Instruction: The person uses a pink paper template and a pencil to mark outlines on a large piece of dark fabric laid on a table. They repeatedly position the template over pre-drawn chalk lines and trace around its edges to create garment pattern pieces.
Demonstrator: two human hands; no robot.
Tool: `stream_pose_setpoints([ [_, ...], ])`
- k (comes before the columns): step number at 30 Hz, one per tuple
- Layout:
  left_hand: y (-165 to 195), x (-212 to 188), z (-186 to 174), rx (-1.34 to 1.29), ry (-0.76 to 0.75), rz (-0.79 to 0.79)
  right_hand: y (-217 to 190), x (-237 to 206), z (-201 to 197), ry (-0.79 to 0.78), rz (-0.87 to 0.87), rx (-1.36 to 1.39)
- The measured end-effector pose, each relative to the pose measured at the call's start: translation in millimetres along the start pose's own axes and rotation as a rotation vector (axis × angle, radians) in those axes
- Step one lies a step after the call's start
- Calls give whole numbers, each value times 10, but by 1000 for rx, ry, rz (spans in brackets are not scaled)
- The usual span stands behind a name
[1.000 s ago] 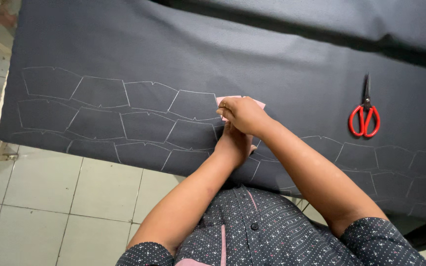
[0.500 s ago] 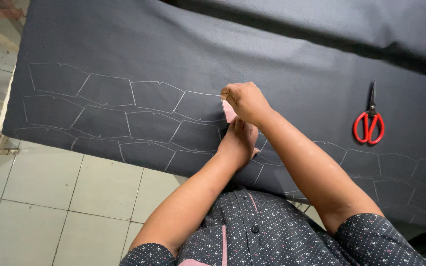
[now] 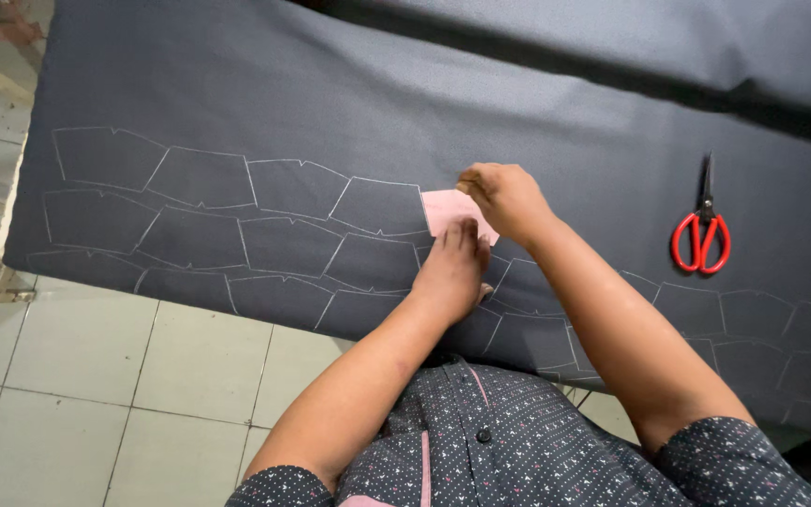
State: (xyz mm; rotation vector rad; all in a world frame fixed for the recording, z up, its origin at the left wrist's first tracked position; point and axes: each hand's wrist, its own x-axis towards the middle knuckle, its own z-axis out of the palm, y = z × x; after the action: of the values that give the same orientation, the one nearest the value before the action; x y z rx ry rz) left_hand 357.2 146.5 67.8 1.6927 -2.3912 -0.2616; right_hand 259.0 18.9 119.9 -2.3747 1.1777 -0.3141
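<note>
Hands: two, both bare, both over the middle of the tabletop
Pink template: one [image 3: 451, 212], a small flat piece lying on the dark cloth about midway between the left and right edges, closer to the near edge than the far one
Left hand: [image 3: 452, 272] fingers flat and together, pressing down on the near edge of the pink template
Right hand: [image 3: 507, 197] closed narrow at the template's far right corner, fingertips pinched; whether they hold something small there I cannot tell
Dark cloth: one large sheet [image 3: 330, 103] covering the tabletop, hanging over the near edge
Chalk outlines: many [image 3: 204, 178], in about three rows along the near edge; too many run off to the right to count exactly
Scissors: one pair [image 3: 702, 235], red handles, lying toward the right edge, well apart from both hands
Floor: pale tiles [image 3: 68, 376] below the near edge
</note>
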Motion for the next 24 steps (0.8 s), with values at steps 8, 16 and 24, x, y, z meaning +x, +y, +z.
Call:
stream_pose_setpoints([
  [8, -18, -14, -3, -25, -41, 3, 198, -199, -52, 21, 86, 43],
  [16, -49, -24, -21, -8, -58, 18, 179, -207, -5, 91, 100, 79],
  [24, -61, -60, -38, -36, -64, 12, 157, -259, -10, 36, 141, 118],
])
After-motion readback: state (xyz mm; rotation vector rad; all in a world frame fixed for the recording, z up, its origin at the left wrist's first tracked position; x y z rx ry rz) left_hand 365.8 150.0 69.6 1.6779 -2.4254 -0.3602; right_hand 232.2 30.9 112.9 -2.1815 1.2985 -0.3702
